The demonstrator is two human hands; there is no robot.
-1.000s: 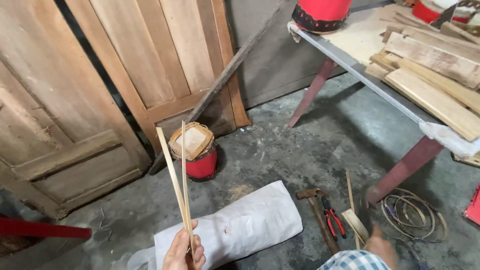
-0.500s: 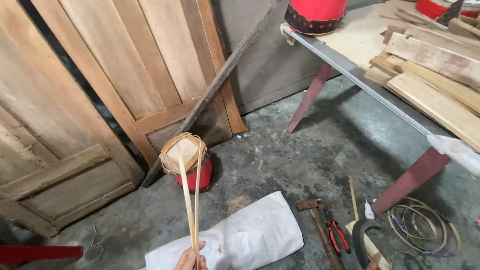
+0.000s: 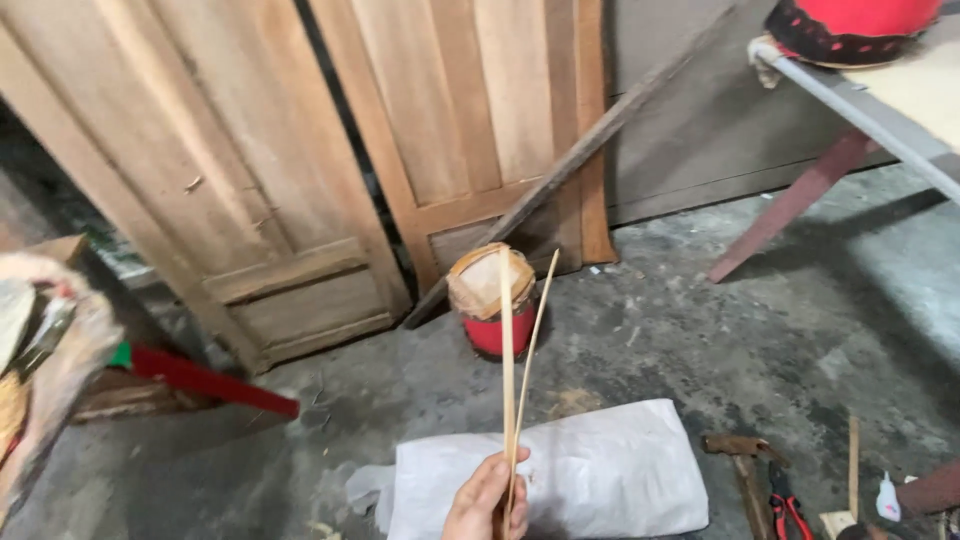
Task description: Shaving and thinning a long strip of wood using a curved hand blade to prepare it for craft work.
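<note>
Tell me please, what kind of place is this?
Probably a small woodworking workshop: unfinished wooden door panels lean against the wall, a hammer and pliers lie on the concrete floor, and one hand holds thin wooden strips.

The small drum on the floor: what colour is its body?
Red, under a tan skin top; the small drum shows in the head view.

two thin bamboo strips, upright, splayed, pale

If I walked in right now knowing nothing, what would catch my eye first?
Probably the two thin bamboo strips standing upright in the middle of the view, pinched in a hand at the bottom edge. Just behind them a small red drum sits on the concrete floor in front of leaning wooden door panels, and a white sack lies flat beside the hand.
</note>
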